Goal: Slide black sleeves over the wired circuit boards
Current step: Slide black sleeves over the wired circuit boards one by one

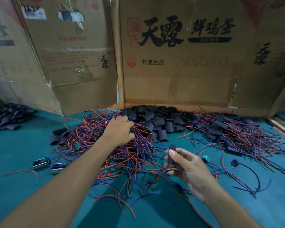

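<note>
Teal cloth covers the counter (15, 150), where the left hand (120, 130) digs into a tangle of red and blue wired boards (122, 155), fingers curled (what its grip has closed on is hidden). The right hand (187, 167) pinches one black sleeve (171, 154) upright; loose sleeves (155, 119) lie heaped against the cardboard boxes (171, 63).

Head-worn view, forward and down
</note>
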Motion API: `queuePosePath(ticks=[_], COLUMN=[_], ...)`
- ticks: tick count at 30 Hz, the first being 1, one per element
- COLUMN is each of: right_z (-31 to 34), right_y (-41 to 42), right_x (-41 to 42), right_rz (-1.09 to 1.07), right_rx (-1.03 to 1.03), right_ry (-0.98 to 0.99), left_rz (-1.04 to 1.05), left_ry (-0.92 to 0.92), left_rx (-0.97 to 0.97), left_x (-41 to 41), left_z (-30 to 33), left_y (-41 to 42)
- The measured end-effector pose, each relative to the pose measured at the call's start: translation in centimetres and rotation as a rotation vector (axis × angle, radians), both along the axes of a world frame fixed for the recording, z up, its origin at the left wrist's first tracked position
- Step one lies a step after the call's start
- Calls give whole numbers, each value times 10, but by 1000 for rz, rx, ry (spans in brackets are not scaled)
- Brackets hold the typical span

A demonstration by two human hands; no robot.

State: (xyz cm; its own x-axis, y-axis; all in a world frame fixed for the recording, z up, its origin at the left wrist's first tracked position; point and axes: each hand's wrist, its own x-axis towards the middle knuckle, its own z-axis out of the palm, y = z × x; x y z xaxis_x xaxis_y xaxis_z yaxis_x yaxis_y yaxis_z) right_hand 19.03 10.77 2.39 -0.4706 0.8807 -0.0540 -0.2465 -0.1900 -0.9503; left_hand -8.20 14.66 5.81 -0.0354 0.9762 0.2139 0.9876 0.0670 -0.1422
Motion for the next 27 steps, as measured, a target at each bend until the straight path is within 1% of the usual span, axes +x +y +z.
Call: queuePosePath(ticks=[3, 5, 10, 15, 16, 18, 19, 20, 22, 24, 27], right_z=[-1, 0, 2, 2, 1, 0, 0, -1, -1, -1, -2], right_y=[-1, -1, -1, -1, -1, -1, 0, 1, 2, 3, 6], right_x=[-1, -1, 1, 0, -1, -2, -2, -1, 0, 0, 1], right_rz=[4, 3, -16, -19, -19, -24, -29, -34, -47, -60, -85], right_rx=[3, 7, 17, 43, 44, 42, 45, 53, 68, 91, 130], right_ry=[-21, -34, -32, -59, -57, -53, -55, -57, -50, -55, -68], left_rz=[-52, -54, -26, 55, 58, 43, 34, 23, -37, -138, -255], left_ry=[90, 97, -57, -233, -269, -344, -421, -562, -1007, -1410, -1872], left_rx=[-41, -70, -72, -172, -173, -94, -28, 40, 135, 142, 62], left_x=[0, -1, -11, -11, -11, -10, -7, -4, 6, 17, 34], left_z=[8, 13, 32, 62, 69, 84, 90, 96, 102, 98, 69], left_y=[3, 1, -9, -25, -30, -41, -46, -52, -64, -78, -91])
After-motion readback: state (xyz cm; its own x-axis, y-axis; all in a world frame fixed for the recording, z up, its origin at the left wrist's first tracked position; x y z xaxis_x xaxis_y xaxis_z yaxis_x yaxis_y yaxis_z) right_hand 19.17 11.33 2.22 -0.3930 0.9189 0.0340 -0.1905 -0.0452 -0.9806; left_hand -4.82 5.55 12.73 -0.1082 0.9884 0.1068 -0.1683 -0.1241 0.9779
